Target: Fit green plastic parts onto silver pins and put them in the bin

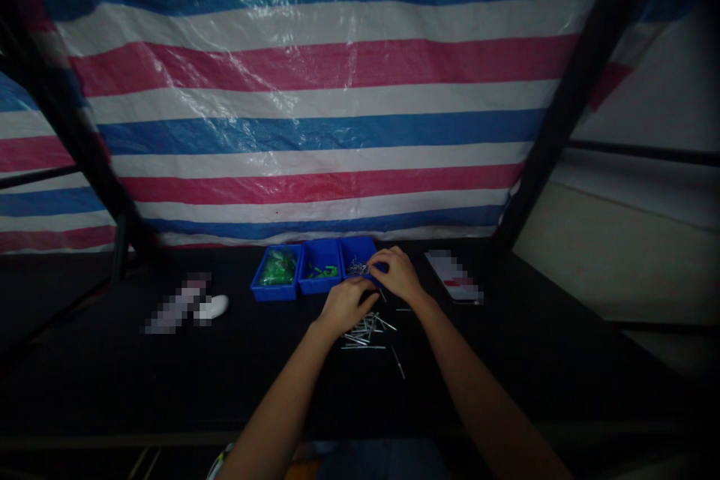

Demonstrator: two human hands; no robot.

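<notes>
Three blue bins stand side by side at the table's back: the left bin (274,292) holds a green bagged mass, the middle bin (320,286) small green pieces, the right bin (358,243) small metal parts. My right hand (395,272) is at the right bin's front right corner, thumb and forefinger curled together; anything between the tips is too small to name. In front of the middle and right bins is my left hand (344,307), its thumb and fingers curved apart with nothing visible between them. A pile of thin metal pins (365,328) lies just below it, with several loose pins around.
A phone-like object (454,277) lies right of the bins. To the left are a white rounded object (214,307) and a blurred flat item (178,306). Dark frame posts and a striped sheet (326,67) stand behind the black table (225,382).
</notes>
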